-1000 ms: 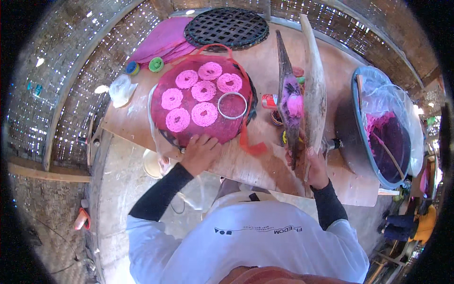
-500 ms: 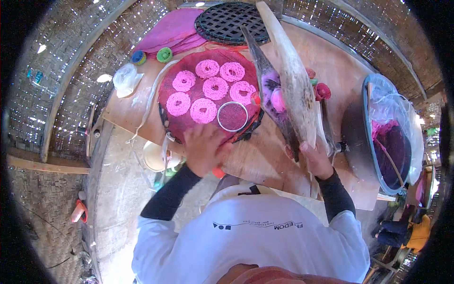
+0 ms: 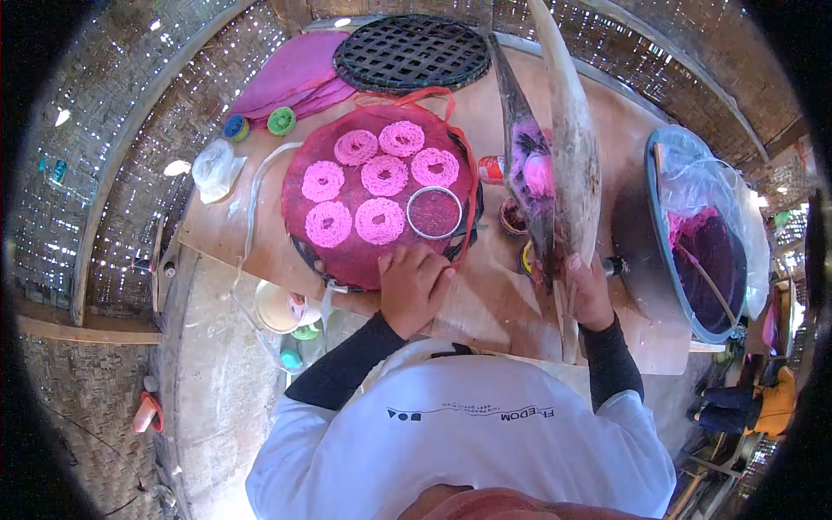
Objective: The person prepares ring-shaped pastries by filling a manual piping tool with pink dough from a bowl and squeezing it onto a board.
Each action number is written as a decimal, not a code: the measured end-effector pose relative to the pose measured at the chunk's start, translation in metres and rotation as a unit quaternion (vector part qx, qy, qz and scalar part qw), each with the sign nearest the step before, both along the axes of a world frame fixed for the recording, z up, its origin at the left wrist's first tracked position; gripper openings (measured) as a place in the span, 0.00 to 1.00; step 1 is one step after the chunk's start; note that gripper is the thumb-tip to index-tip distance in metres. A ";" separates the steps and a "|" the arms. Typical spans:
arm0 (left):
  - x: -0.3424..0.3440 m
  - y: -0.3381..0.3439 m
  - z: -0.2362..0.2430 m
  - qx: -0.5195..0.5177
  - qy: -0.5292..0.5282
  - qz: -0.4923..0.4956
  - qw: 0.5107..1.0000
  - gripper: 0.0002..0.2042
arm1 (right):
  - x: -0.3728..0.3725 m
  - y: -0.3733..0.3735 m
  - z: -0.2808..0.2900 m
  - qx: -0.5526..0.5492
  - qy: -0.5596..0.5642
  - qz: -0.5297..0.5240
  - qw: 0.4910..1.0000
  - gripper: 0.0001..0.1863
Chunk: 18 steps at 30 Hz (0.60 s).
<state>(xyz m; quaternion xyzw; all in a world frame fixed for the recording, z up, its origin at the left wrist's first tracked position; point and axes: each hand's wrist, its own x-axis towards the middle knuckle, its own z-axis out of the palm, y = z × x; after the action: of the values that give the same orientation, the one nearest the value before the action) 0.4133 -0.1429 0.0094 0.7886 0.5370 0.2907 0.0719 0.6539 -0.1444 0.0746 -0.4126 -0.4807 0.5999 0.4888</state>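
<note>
My left hand [image 3: 411,290] rests with fingers stretched out at the near edge of a round tray covered in dark red cloth [image 3: 347,270]. Several pink, noodle-like dough rings [image 3: 384,176] lie on the cloth. Beside them, at the tray's right, sits an empty thin metal ring [image 3: 434,213]. My right hand [image 3: 591,293] is wrapped round the near end of a long wooden press [image 3: 575,156], made of a pale lever and a darker one. The levers stand apart at the far end, and pink dough [image 3: 539,177] shows on the dark one.
A deep grey tub [image 3: 646,225] with pink dough and clear plastic stands right. At the back lie a black lattice tray [image 3: 412,54] and pink cloths [image 3: 290,74]. Small blue [image 3: 235,127] and green [image 3: 282,121] cups and a white plastic bag [image 3: 217,171] are at left.
My left hand has shifted right along the tray's near edge and come into focus. The press's far end has swung right, uncovering a red can and a small bowl. The view has shifted slightly.
</note>
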 end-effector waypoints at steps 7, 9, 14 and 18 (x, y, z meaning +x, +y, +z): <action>-0.003 -0.010 0.017 0.020 0.167 -0.272 0.947 0.14 | 0.012 0.001 -0.009 -0.024 0.012 0.006 1.000 0.23; -0.010 -0.011 0.037 0.056 0.080 -0.302 0.948 0.19 | 0.014 0.003 -0.005 -0.016 -0.001 0.037 0.999 0.24; -0.019 0.084 0.096 0.071 -0.457 -0.051 0.885 0.32 | 0.004 0.027 0.007 0.014 -0.098 0.087 0.991 0.27; -0.041 0.141 0.139 -0.044 -0.737 -0.226 0.635 0.39 | -0.006 0.052 0.031 0.039 -0.130 0.211 0.968 0.28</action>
<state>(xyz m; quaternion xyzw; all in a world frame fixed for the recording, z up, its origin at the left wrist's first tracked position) 0.3723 -0.0021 0.1486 0.4046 0.1224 0.7263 0.5421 0.6480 -0.0924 0.1053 -0.3570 -0.6395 0.6112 0.3000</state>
